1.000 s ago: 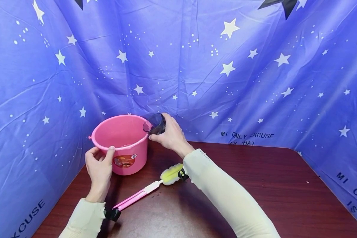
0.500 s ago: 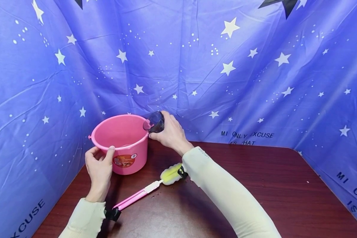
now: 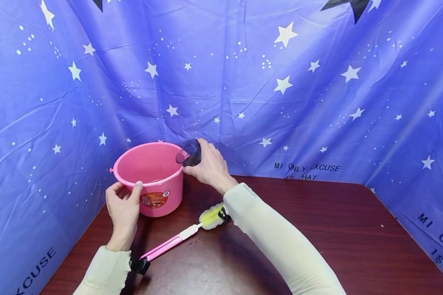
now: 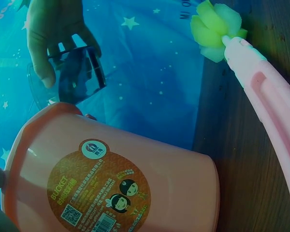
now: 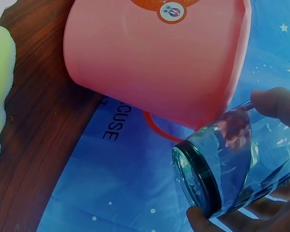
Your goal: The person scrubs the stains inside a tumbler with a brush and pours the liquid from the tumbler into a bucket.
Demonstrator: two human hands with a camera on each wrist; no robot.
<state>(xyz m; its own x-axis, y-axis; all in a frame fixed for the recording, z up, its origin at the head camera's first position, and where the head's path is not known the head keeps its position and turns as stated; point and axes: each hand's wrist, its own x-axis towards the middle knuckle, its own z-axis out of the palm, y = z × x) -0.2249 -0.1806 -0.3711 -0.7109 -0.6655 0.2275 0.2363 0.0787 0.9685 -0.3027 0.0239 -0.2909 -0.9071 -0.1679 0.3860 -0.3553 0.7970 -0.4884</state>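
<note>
A pink plastic bucket (image 3: 173,196) stands upright on the table, an orange label on its front. My left hand (image 3: 121,211) grips its near-left rim, the thumb at the front. Over the bucket's right rim, my right hand (image 3: 213,167) holds a dark, see-through glass (image 3: 190,154) tilted on its side, mouth toward the bucket. The right wrist view shows the thick base of the glass (image 5: 222,159) and fingers wrapped around it. Whether liquid is inside the glass I cannot tell. The bucket's bottom is mostly hidden in the head view.
A sponge bottle brush (image 3: 166,247) with a pink handle and yellow-and-white head lies in front of the bucket, between my forearms. Small drops (image 3: 192,242) dot the brown table (image 3: 317,229) beside it. A blue star-printed cloth (image 3: 221,82) hangs close behind the bucket.
The glass in my right hand rises slightly, then shifts a little left and down at the bucket's rim. My left hand and the bucket stay in place.
</note>
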